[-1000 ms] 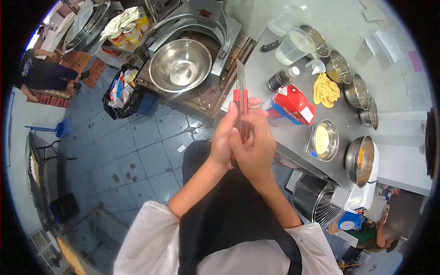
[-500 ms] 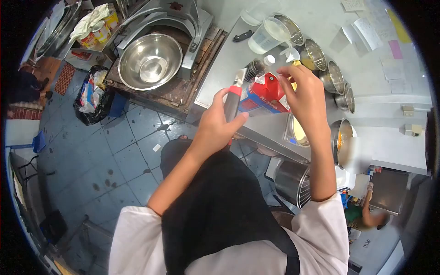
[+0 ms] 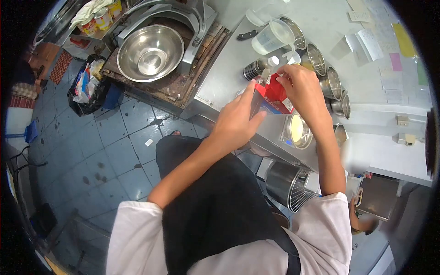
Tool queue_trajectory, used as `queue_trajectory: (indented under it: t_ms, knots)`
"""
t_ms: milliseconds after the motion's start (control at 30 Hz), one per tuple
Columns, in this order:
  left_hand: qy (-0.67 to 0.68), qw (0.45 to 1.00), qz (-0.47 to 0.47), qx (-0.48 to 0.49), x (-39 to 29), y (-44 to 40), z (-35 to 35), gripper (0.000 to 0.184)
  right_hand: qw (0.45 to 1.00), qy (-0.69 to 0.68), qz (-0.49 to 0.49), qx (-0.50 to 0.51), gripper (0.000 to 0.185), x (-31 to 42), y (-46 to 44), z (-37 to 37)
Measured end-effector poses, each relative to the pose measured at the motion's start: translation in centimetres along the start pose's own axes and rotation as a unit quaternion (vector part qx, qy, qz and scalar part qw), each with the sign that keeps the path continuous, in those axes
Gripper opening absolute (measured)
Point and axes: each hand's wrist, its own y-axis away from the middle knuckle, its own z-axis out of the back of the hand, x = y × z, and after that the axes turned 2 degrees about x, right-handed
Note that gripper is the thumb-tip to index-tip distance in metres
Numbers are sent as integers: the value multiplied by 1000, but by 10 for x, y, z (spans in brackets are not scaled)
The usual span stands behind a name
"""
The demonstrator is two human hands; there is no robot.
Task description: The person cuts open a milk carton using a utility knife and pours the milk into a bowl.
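My left hand [image 3: 236, 120] is closed around a grey-handled tool with a red collar, mostly hidden behind my fingers. A pale flat piece [image 3: 266, 76], seemingly its tip, sits at the top of a red and blue carton [image 3: 277, 95]. My right hand [image 3: 300, 85] is closed at the carton's upper right edge, fingertips pinching its top. The carton stands on the metal counter [image 3: 229, 85]. Just behind it are a dark ribbed container with a white cap [image 3: 273, 61] and a clear measuring jug [image 3: 273, 36].
Metal bowls [image 3: 331, 83] line the wall side. A bowl of pale yellow contents [image 3: 297, 129] is near the counter edge. A black-handled knife [image 3: 248, 35] lies farther back. At left, a large steel bowl [image 3: 150, 53] sits on a scale. A person's arm [image 3: 362, 222] shows at lower right.
My left hand has moved right and up, bringing the tool's tip to the carton top. My right hand stays at the carton. The view has shifted slightly.
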Motion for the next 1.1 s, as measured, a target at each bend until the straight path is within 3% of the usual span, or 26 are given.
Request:
queue_trajectory:
  t_ms: [200,600,700,833,1000,1100]
  knots:
    - [27,998,51,24,-8,-1,0,68,999,-32,24,7,11,-4,-7,2]
    - [-19,1000,8,-15,-22,1,-7,57,995,-32,30,87,13,-7,-17,12]
    - [67,996,65,5,-26,3,-11,56,995,-54,57,54,11,-8,-18,8]
    - [113,992,58,-3,-24,6,-15,61,995,-58,71,40,11,-12,-16,2]
    - [104,993,56,-20,-26,7,-23,65,994,-44,95,20,10,-16,-14,0]
    - [81,995,46,-41,-25,9,-27,57,993,-42,110,7,14,-20,-13,-5]
